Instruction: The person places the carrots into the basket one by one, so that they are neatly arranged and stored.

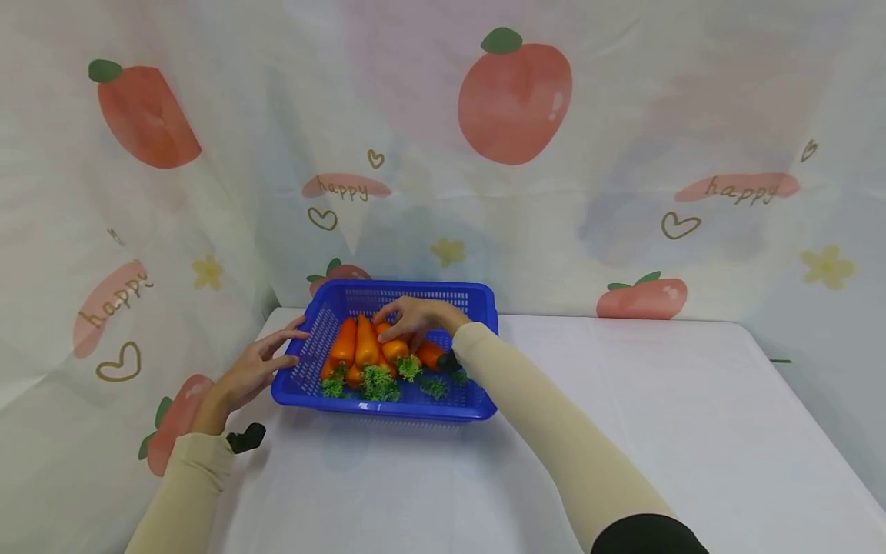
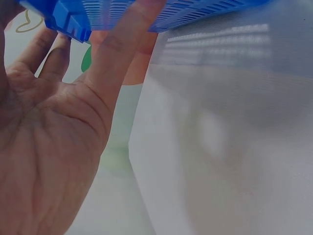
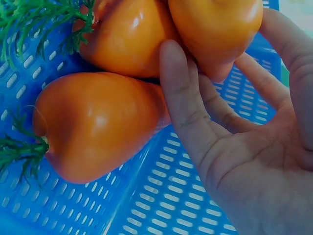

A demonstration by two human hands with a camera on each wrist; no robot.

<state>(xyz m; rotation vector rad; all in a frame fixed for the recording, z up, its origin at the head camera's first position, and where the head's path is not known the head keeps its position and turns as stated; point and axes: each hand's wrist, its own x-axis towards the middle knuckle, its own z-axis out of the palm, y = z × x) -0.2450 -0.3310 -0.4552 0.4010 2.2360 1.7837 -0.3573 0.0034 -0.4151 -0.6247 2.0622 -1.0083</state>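
Observation:
A blue perforated basket [image 1: 388, 411] holds several orange carrots [image 1: 368, 340] with frilly green tops. The left hand [image 1: 251, 369] rests its fingers and thumb on the basket's left rim; the left wrist view shows them fairly straight against it. Inside the basket, the right hand [image 1: 408, 315] holds a carrot [image 3: 215, 29] between thumb and fingers, its narrow tip toward the palm. Another carrot [image 3: 98, 122] lies beside these fingers, with a further one [image 3: 129, 39] touching the held carrot. Part of the basket's right side is hidden behind the right forearm.
The basket stands on a white-covered table [image 1: 623, 400], near its back left corner. Behind and to the left hangs a pale curtain [image 1: 588, 208] printed with fruit, hearts and flowers. Dark bands [image 1: 247, 438] sit at the wrists.

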